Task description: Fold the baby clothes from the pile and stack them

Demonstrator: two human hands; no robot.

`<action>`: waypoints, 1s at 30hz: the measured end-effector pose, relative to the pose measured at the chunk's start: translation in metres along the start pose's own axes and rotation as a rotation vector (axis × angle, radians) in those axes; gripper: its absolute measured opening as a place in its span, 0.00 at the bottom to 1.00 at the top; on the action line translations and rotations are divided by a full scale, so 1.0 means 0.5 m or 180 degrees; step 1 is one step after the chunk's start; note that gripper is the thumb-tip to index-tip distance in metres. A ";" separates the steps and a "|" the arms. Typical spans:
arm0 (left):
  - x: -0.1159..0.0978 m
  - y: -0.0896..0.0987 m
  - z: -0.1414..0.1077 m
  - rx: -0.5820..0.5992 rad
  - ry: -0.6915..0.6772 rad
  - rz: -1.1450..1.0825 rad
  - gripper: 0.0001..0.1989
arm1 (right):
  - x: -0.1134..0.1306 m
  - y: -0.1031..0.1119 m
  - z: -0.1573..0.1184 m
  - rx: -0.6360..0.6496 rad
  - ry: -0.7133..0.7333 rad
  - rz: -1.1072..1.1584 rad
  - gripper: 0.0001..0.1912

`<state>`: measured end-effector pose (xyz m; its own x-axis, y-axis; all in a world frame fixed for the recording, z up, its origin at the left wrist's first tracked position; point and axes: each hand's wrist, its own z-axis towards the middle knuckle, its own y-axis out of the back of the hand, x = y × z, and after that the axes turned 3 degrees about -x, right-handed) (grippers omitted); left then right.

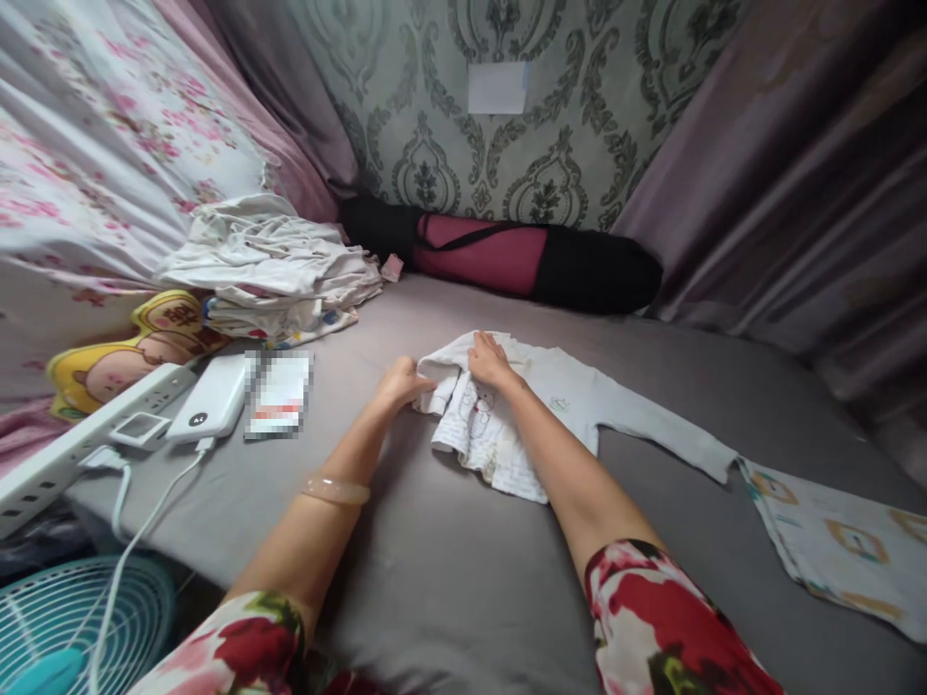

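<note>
A small white long-sleeved shirt with little printed figures lies on the grey bed sheet, its left side partly folded over and bunched. My left hand is closed on the shirt's folded sleeve at its left edge, thumb on top. On the upper part of the shirt rests my right hand, fingers stretched over the fabric and the thumb apart; its palm side is hidden. The other sleeve extends to the right. Its cuff meets a folded white cloth with orange-brown prints.
A pile of light clothes sits at the back left beside a yellow plush toy. Nearby are a power strip, a white power bank with a cable, and a blurred packet. A black-and-maroon long bag lies along the wall. A fan stands below left.
</note>
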<state>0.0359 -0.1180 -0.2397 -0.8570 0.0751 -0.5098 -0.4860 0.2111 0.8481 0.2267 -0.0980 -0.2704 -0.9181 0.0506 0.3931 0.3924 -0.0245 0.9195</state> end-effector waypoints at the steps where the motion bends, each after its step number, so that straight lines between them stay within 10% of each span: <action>1: 0.003 0.001 0.006 -0.0240 -0.0196 0.0075 0.06 | 0.003 -0.004 0.001 0.0006 -0.0044 0.0051 0.29; 5: 0.016 0.021 0.028 -0.1635 -0.1047 0.0832 0.11 | -0.011 -0.019 -0.007 -0.0218 -0.0071 0.0094 0.29; 8: 0.049 0.030 0.043 -0.1975 -0.1459 0.1516 0.13 | -0.014 -0.027 -0.015 -0.0324 -0.0015 0.0020 0.30; 15: 0.144 0.039 0.070 -0.0985 -0.0954 0.1660 0.19 | 0.010 -0.025 -0.031 -0.0164 -0.0070 -0.0313 0.33; 22: 0.111 0.077 0.145 -0.0664 0.0473 0.0790 0.18 | 0.018 -0.013 -0.034 -0.0075 -0.0081 -0.0465 0.33; 30: 0.125 0.103 0.178 0.0004 0.0457 -0.0352 0.14 | 0.014 -0.019 -0.026 -0.0025 -0.0104 -0.0519 0.33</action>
<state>-0.0276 -0.0159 -0.2409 -0.8141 -0.0885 -0.5739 -0.5784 0.2116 0.7878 0.2156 -0.1104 -0.2764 -0.9672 0.0871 0.2385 0.2376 -0.0210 0.9711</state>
